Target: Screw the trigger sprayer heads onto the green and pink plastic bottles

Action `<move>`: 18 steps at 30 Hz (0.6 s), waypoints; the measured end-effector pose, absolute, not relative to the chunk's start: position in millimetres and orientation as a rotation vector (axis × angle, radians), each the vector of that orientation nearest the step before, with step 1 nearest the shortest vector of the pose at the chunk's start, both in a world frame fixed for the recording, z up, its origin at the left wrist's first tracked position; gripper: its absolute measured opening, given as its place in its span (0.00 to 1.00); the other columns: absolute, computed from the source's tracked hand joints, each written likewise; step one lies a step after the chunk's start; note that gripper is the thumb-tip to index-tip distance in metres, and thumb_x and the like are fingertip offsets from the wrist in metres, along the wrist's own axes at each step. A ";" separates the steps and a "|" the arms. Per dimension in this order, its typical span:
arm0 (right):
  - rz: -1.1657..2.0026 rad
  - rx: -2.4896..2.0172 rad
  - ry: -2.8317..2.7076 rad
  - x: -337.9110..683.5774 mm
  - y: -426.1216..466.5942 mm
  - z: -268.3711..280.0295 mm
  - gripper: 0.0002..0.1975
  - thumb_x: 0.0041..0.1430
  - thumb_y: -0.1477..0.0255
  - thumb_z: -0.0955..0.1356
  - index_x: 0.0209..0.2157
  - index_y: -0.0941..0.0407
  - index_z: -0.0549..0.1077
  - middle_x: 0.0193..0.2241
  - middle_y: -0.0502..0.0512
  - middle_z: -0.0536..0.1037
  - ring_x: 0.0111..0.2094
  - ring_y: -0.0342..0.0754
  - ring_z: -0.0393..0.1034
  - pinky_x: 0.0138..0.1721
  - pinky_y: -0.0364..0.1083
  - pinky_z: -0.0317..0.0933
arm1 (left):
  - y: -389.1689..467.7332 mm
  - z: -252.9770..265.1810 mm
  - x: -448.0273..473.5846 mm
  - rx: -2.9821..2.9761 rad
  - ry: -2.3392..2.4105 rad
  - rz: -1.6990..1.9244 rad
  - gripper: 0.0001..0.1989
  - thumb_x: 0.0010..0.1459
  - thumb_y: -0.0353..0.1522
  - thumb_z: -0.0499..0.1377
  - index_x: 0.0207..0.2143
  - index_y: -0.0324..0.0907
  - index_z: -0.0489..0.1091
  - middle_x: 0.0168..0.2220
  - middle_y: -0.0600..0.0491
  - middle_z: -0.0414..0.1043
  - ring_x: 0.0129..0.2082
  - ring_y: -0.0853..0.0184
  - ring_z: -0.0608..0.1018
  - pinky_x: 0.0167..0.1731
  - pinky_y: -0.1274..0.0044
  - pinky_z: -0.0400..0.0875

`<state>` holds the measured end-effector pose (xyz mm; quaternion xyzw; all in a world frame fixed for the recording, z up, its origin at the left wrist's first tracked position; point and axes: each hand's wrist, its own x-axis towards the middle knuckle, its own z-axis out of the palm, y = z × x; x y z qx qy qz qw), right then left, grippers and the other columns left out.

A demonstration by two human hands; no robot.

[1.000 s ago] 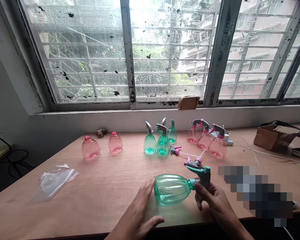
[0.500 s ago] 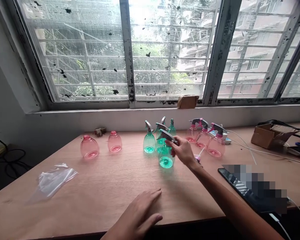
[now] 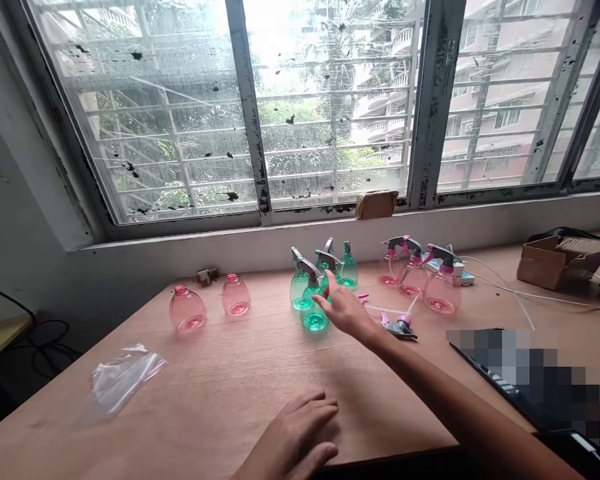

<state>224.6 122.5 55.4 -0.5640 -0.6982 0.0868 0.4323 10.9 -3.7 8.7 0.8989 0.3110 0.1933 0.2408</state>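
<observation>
My right hand is beside the nearest green spray bottle, its thumb and index finger apart; whether a fingertip still touches the bottle I cannot tell. That bottle stands upright with a grey-and-green trigger head. Close behind it stand several more green spray bottles, partly hidden by it and by my hand. My left hand rests on the table near its front edge, fingers stretched out, holding nothing. To the right of my right hand lies a loose pink-and-grey trigger head with a white tube.
Two pink bottles without heads stand on the left. Three pink spray bottles stand at right. A clear plastic bag, a phone, a cardboard box and white cables lie about the wooden table.
The nearest green spray bottle has moved left, close against the other green ones. My right hand has let go of its head and opened. The view has tilted slightly.
</observation>
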 end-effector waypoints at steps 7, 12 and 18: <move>-0.111 -1.541 -1.857 294.1 46.8 -18.2 0.31 0.66 0.62 0.66 0.66 0.57 0.57 0.61 0.71 0.70 0.62 0.68 0.62 0.57 0.62 0.60 | -1.8 10.4 12.2 2.457 0.911 0.446 0.20 0.65 0.37 0.60 0.59 0.57 0.70 0.62 0.58 0.71 0.65 0.55 0.69 0.64 0.66 0.67; -0.207 -1.799 -1.784 341.5 34.7 -67.5 0.27 0.67 0.60 0.63 0.63 0.59 0.64 0.64 0.73 0.66 0.64 0.71 0.58 0.59 0.71 0.54 | -3.7 16.0 14.1 2.398 0.918 0.420 0.19 0.67 0.37 0.58 0.59 0.58 0.69 0.63 0.58 0.70 0.65 0.56 0.69 0.65 0.65 0.64; -0.107 -1.651 -1.853 339.3 22.7 -53.0 0.15 0.68 0.70 0.62 0.52 0.54 0.74 0.52 0.65 0.78 0.55 0.63 0.71 0.52 0.62 0.64 | 11.4 34.6 -11.4 2.348 1.088 0.600 0.19 0.69 0.41 0.53 0.60 0.58 0.66 0.66 0.57 0.66 0.65 0.57 0.68 0.65 0.64 0.64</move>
